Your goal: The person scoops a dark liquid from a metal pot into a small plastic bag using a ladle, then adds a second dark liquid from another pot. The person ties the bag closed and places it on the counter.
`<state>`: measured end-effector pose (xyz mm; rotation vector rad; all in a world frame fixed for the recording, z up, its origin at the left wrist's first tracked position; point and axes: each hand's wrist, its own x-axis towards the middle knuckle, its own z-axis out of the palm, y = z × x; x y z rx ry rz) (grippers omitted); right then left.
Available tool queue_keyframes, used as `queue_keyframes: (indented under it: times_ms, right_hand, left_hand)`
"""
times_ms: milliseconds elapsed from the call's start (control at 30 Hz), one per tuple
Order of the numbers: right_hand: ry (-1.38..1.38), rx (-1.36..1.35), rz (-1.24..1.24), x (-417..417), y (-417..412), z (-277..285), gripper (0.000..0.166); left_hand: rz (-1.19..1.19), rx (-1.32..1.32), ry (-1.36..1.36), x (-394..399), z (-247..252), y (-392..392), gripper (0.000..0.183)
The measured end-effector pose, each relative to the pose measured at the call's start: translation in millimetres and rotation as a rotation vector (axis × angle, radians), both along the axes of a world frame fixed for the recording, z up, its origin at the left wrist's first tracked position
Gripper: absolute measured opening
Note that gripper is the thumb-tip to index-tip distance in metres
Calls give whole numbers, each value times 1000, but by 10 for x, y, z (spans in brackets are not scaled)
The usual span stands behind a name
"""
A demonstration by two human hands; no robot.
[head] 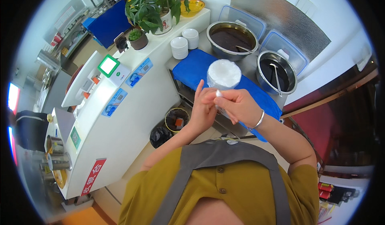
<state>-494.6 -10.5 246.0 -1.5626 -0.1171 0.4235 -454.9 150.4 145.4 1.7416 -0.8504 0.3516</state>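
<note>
My left hand (203, 107) and my right hand (240, 103) meet in front of me, at the near edge of a table. Between their fingertips is a twisted bit of whitish plastic film (219, 94). My right thumb and index finger pinch it, and my left fingers close on it from the other side, with one left finger raised. Some of the film hangs below, partly hidden by my hands. Just beyond them a round white stack in clear plastic wrap (224, 71) stands on a blue cloth (192, 65); what the stack is made of is unclear.
Two steel bowls of dark liquid, one large (213, 41) and one smaller (261, 74), hold ladles. Small white dishes (179, 47) are stacked left of them. A white counter (132, 104) with a payment device (109, 65) runs along my left. A waste bin (168, 112) stands on the floor.
</note>
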Motion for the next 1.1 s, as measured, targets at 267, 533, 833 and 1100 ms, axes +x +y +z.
queue_keyframes:
  times_ms: [267,533,833,1100]
  right_hand:
    - [-1056,-1297,164,61,-132,-205,11]
    - [-565,-1073,191,210,-325,-274,22]
    - [-309,-831,129,237,-151,-693,25]
    - [-584,-1088,172,43,3,-835,22]
  left_hand:
    - [99,194,-94,63,-19,55,17]
    - [244,201,-190,121,-130,57,8]
    - [66,447,394,291,-173,20,13]
    - [-212,212,1197,411,-220,152,22]
